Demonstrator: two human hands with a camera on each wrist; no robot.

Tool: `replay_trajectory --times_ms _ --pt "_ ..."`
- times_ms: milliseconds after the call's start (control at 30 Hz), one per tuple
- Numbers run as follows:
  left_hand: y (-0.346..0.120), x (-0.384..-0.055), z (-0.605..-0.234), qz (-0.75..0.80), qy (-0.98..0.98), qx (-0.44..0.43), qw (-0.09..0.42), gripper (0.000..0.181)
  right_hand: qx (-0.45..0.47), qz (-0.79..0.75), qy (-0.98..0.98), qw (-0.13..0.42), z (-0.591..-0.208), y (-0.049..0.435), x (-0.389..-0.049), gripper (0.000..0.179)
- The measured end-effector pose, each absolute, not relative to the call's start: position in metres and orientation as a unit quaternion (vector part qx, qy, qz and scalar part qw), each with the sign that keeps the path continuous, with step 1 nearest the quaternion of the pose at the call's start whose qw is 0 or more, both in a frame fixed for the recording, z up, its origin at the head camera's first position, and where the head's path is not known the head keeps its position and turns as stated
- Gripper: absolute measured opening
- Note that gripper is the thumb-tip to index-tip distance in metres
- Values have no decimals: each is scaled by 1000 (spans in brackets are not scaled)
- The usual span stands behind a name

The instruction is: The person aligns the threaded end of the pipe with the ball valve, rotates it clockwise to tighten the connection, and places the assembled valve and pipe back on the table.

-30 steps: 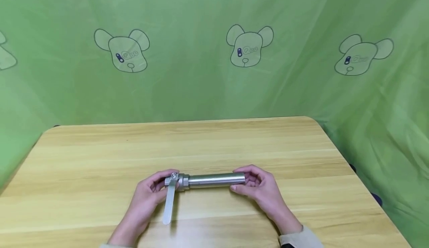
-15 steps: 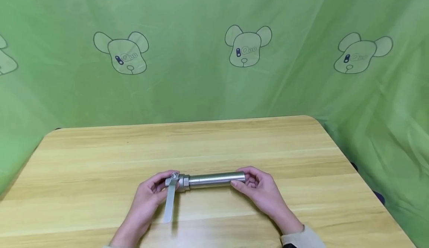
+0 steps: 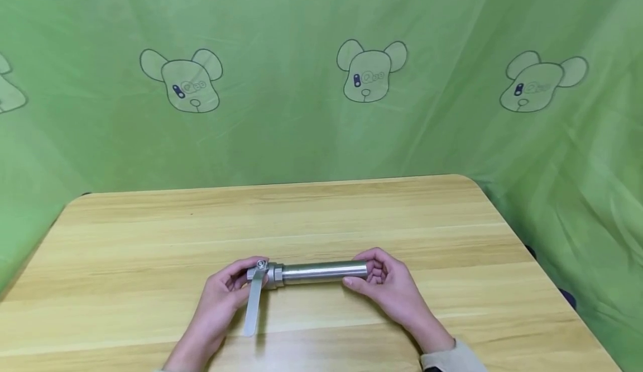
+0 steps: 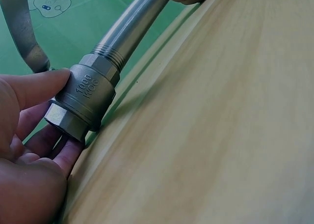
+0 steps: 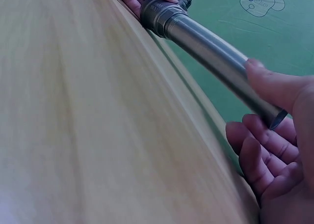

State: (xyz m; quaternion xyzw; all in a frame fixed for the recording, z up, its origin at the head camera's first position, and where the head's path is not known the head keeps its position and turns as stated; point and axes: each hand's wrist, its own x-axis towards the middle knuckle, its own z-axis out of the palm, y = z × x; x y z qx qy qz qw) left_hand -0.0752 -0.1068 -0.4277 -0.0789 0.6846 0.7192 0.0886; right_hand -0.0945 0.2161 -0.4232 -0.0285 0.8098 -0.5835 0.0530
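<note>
A metal ball valve (image 3: 274, 274) with a flat lever handle (image 3: 253, 309) is joined to a shiny steel pipe (image 3: 324, 271). In the left wrist view the valve body (image 4: 88, 94) carries the raised marking "1000 WOG", and some thread shows where the pipe (image 4: 132, 22) enters it. My left hand (image 3: 221, 291) grips the valve between thumb and fingers; the lever points toward me. At the pipe's other end my right hand (image 3: 392, 288) holds the tube, thumb on the near side and fingers behind. The right wrist view shows the pipe's open end (image 5: 278, 120) near the curled fingers.
A wood-grain table (image 3: 321, 210) lies under both hands, its far corners rounded. Behind it hangs a green curtain (image 3: 281, 109) printed with several bear-head outlines. A pale sleeve cuff (image 3: 452, 358) covers the right wrist.
The right thumb and fingers shift slightly along and around the pipe's end. The left hand and the valve stay nearly in place; the head view tilts a little.
</note>
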Motion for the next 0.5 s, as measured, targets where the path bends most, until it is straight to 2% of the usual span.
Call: replay_trajectory --times_ms 300,500 --pt "-107 -76 -428 716 688 -75 88 49 -7 -569 821 49 -425 214 -95 34" --pt "-106 -76 -428 717 688 -69 89 49 -22 -582 811 47 -425 215 -95 39"
